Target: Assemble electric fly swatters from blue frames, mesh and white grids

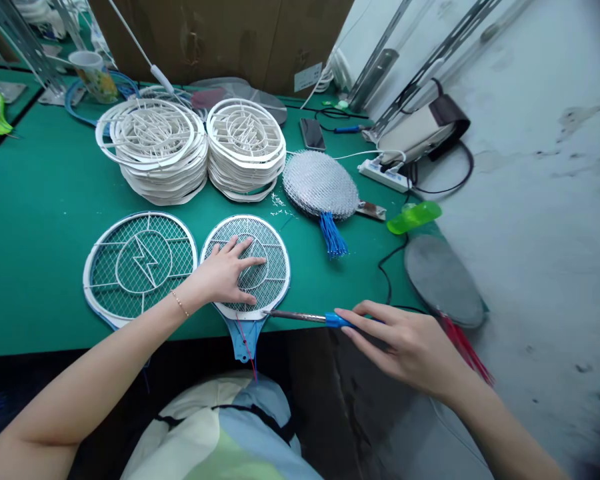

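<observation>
My left hand (231, 270) lies with fingers spread on the mesh of a mosquito swatter head (275, 287), which has a white frame and a blue lower shell. Red and blue wires hang from its neck. My right hand (397, 337) grips the blue handle of a soldering iron (300, 315); its metal tip meets the white rim near the neck. To the left lies a second swatter head (190, 233) with a lightning-bolt grille.
Two stacks of white grille frames (167, 177) (245, 180) stand behind. A pile of metal mesh discs (320, 180) with blue wires sits right of them, near a phone (313, 134), a power strip (385, 175) and a green object (414, 217). Grey mesh discs (445, 280) lie at the right edge.
</observation>
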